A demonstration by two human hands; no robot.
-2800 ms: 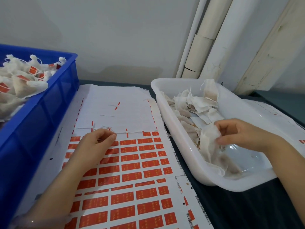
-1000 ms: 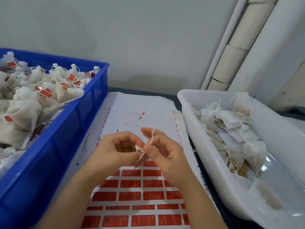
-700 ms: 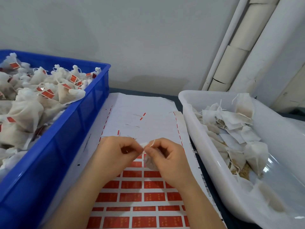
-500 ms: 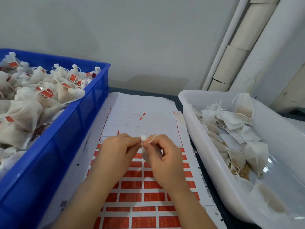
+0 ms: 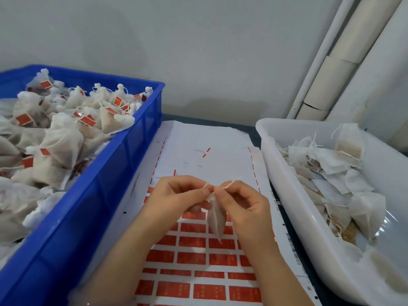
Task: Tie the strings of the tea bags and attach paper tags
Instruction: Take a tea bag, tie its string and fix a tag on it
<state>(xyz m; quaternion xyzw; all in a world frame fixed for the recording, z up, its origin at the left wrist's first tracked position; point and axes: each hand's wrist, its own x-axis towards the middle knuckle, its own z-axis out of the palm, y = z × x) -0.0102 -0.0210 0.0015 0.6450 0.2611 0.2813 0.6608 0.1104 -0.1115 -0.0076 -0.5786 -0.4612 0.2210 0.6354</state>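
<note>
Legible text: none.
- Sheet [image 5: 209, 155], red tags [image 5: 192, 241]: each carries a row of small pale marks, too fine to read.
- Sheet, right margin: barcode [image 5: 295, 257], digits unreadable; line of small print [image 5: 276, 203] running up the edge, blurred.
- Blue crate [image 5: 136, 146], tags on the bags: marks not discernible.

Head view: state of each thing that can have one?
tea bag: hanging between both hands, no tag visible
string: pinched by both hands above the bag
left hand: pinches the string
right hand: pinches the string
blue crate: piled with tagged bags
white tray: holds untagged bags
tag sheet: upper rows peeled, lower rows full
</note>
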